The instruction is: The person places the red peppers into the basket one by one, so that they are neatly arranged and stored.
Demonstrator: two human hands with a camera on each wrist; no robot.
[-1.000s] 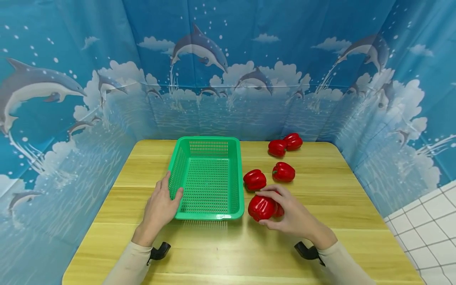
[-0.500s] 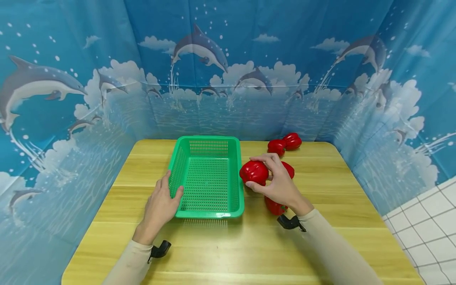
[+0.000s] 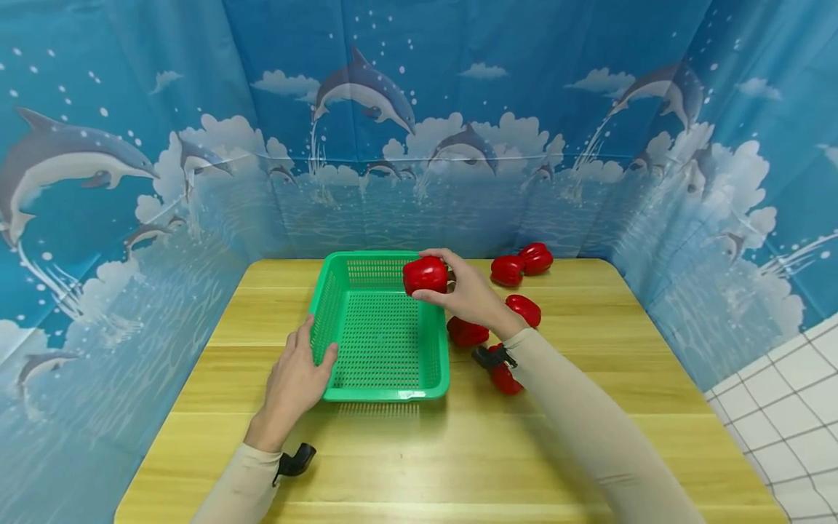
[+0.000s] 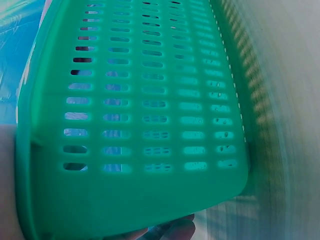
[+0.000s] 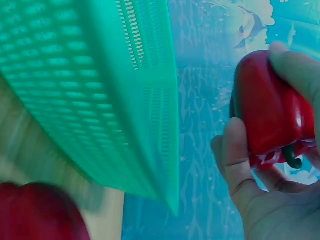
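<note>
My right hand (image 3: pixel 473 292) holds a red bell pepper (image 3: pixel 425 276) above the far right part of the green plastic basket (image 3: pixel 441 364). In the right wrist view, thumb and fingers curl round this pepper (image 5: pixel 270 105), whose short green stem shows below. At the basket's near left corner, my left hand (image 3: pixel 296 378) grips the rim, thumb over the edge and fingers along the outer side. The left wrist view is mostly filled by the slotted basket wall (image 4: pixel 135 195), with fingertips partly showing at its bottom. Inside the basket, the perforated floor is bare.
On the table (image 3: pixel 393 466), right of the basket, lie more red bell peppers: one by its wall (image 3: pixel 468 332), one further right (image 3: pixel 524 310), one partly under my right wrist (image 3: pixel 505 378), and two at the back (image 3: pixel 507 270). A dolphin-print curtain (image 3: pixel 419 204) stands behind.
My right hand has lifted the bell pepper from the near right of the table and carried it left and away, over the basket. My left hand and the basket have stayed put.
</note>
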